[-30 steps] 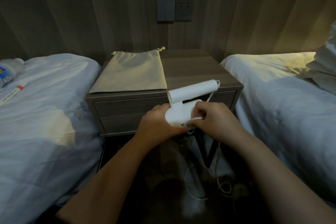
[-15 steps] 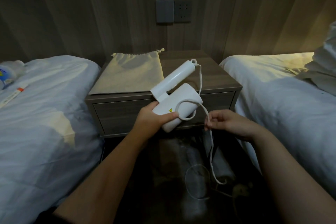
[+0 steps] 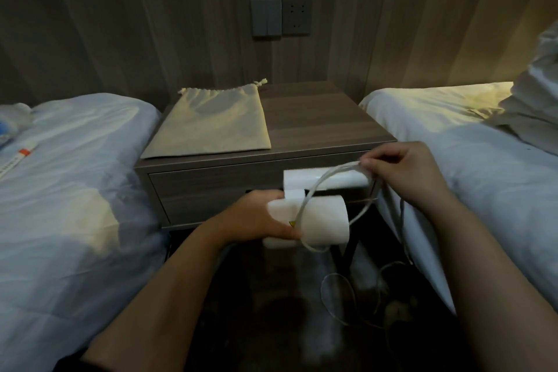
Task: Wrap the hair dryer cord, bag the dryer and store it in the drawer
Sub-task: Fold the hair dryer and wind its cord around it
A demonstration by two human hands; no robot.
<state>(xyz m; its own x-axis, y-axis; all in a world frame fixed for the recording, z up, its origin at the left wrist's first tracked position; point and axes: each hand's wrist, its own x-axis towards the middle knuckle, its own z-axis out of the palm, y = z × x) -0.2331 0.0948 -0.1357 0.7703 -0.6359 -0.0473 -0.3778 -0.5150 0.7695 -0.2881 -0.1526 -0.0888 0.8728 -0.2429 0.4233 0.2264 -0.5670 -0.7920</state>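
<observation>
White hair dryer [image 3: 320, 220] gripped by left hand [image 3: 259, 220]; right hand [image 3: 404, 172] pinches its cord [image 3: 311, 199], looped over the body.

bedding [image 3: 534, 106] cut off right, cord [image 3: 312, 190] end blurred

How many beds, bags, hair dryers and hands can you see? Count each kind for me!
White-sheeted beds: 2, the left bed and the right bed.
Beige cloth drawstring bag: 1.
White plastic hair dryer: 1.
Bare hands: 2, the left hand gripping the dryer, the right hand pinching its white cord.
Total: 6.
</observation>
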